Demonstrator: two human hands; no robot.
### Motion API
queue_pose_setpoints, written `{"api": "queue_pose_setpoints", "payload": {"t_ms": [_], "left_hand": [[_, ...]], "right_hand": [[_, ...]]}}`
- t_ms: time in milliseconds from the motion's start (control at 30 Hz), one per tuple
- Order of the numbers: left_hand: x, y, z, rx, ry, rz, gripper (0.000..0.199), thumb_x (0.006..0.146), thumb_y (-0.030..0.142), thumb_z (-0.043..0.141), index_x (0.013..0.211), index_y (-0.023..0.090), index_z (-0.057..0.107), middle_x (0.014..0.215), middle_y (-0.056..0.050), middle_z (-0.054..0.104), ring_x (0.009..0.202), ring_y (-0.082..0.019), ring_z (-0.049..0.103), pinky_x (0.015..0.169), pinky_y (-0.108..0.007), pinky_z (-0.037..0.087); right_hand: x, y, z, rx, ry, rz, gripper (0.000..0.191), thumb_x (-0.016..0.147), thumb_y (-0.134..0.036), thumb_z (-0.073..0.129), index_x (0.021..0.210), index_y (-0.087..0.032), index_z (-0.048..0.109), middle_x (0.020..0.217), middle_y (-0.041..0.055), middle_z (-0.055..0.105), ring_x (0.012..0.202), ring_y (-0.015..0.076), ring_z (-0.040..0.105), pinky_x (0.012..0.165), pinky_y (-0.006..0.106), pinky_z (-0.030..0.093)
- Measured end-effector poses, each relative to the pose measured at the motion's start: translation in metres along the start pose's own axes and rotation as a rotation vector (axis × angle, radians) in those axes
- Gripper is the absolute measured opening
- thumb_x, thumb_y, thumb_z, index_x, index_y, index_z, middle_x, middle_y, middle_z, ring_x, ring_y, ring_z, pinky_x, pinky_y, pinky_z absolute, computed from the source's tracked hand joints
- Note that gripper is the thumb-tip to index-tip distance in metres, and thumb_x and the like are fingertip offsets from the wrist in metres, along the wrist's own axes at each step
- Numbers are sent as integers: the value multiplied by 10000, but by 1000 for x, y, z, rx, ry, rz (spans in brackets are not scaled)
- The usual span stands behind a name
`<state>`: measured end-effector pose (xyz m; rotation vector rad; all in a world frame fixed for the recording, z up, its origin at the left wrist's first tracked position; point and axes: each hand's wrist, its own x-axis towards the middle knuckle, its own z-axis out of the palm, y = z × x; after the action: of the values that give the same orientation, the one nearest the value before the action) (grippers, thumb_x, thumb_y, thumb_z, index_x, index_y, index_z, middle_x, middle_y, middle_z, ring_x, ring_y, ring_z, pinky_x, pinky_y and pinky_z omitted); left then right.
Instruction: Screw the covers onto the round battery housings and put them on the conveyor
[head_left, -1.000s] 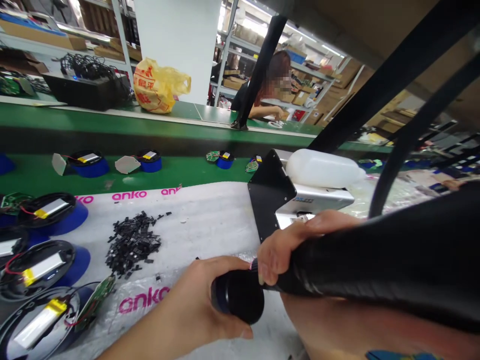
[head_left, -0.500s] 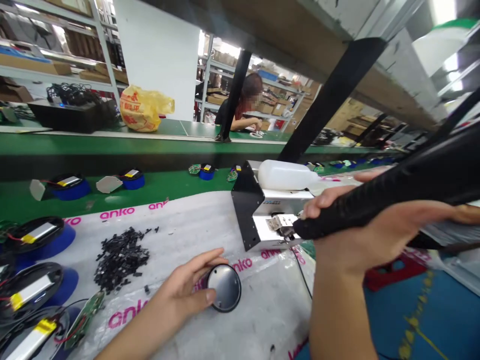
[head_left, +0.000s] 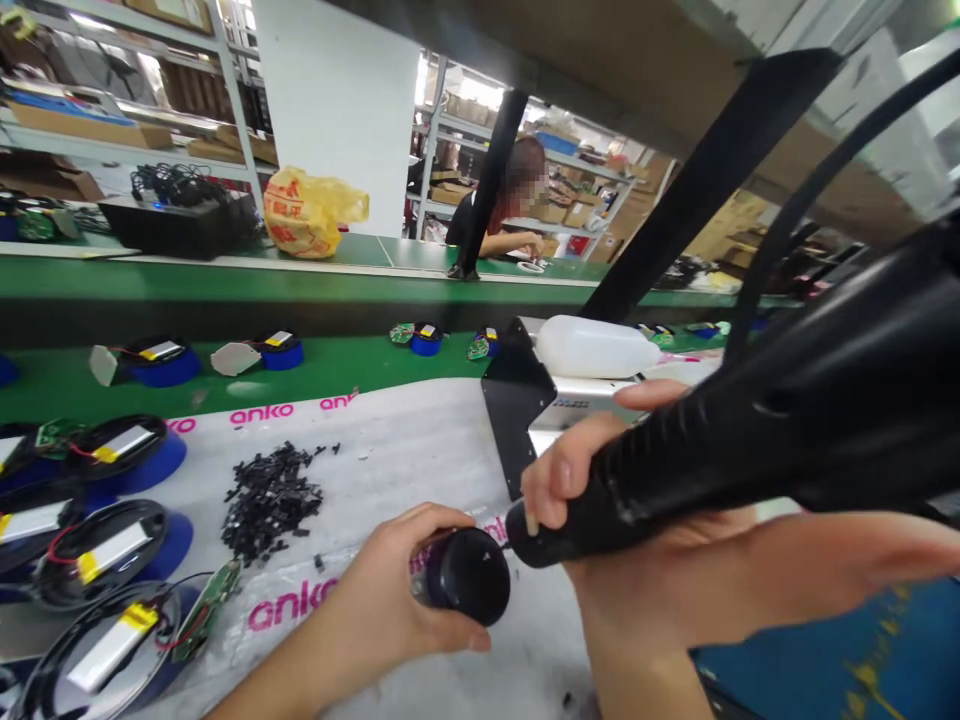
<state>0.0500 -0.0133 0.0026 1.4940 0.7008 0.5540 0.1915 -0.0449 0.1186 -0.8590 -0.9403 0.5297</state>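
Note:
My left hand (head_left: 397, 590) is wrapped round a short black cylinder (head_left: 474, 577), its round end face turned towards me. In my right hand (head_left: 667, 590) is a black electric screwdriver (head_left: 675, 460), gripped near its nose. Its tip reaches the upper right edge of the cylinder's face; whether a screw sits there is too small to tell. Just behind the screwdriver stands a black and silver box-shaped machine (head_left: 517, 395), partly hidden by my right hand. A white plastic bottle (head_left: 596, 347) lies on top of it.
A heap of small black parts (head_left: 274, 500) lies on the white printed sheet (head_left: 405, 440). Blue round housings (head_left: 161, 455) with batteries and circuit boards crowd the left. More stand along the green belt (head_left: 345, 370). Across from me, a person (head_left: 517, 200) sits behind a black post (head_left: 491, 185).
The screwdriver came away from the machine, moving left and down to the cylinder. My left hand closed further round the cylinder and tilted it towards the tip. The view shifted slightly.

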Motion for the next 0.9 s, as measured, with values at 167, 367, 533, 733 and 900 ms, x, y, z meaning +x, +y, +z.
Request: {"api": "queue_pose_setpoints", "payload": {"t_ms": [167, 367, 533, 733, 900], "left_hand": [[1, 3, -2, 27, 2, 26, 640, 495, 214, 960, 1084, 217, 709, 1092, -47, 726, 1036, -290, 663, 940, -398, 498], [1, -3, -3, -38, -3, 42, 624, 522, 239, 957, 1092, 218, 705, 1082, -42, 719, 1026, -285, 664, 918, -391, 505], [0, -7, 0, -84, -1, 43, 622, 525, 230, 956, 1102, 239, 724, 1090, -44, 707, 1032, -295, 654, 930, -408, 500], [-1, -2, -3, -108, 7, 72, 615, 549, 244, 952, 1124, 247, 733, 1066, -41, 687, 995, -278, 649, 900, -387, 507], [-8, -6, 7, 167, 10, 231, 703, 628, 305, 903, 1283, 246, 653, 1164, -72, 665, 1046, -288, 636, 941, -367, 508]], "right_hand": [[-4, 18, 15, 33, -60, 29, 596, 652, -799, 690, 861, -253, 574, 464, -35, 619, 294, 174, 485, 254, 287, 415], [-13, 32, 14, 46, -43, 51, 623, 654, -827, 661, 889, -253, 595, 496, -44, 607, 331, 161, 485, 300, 277, 416], [-17, 36, 11, 34, -107, 24, 573, 698, -802, 650, 896, -265, 620, 499, -47, 624, 334, 170, 504, 341, 294, 435], [-26, 40, 15, 36, -61, -13, 556, 675, -785, 690, 912, -284, 640, 545, -50, 647, 363, 172, 521, 365, 292, 450], [-29, 39, -11, 87, -116, 42, 599, 604, -795, 730, 967, -326, 647, 606, -21, 680, 464, 208, 583, 447, 334, 512]]}}
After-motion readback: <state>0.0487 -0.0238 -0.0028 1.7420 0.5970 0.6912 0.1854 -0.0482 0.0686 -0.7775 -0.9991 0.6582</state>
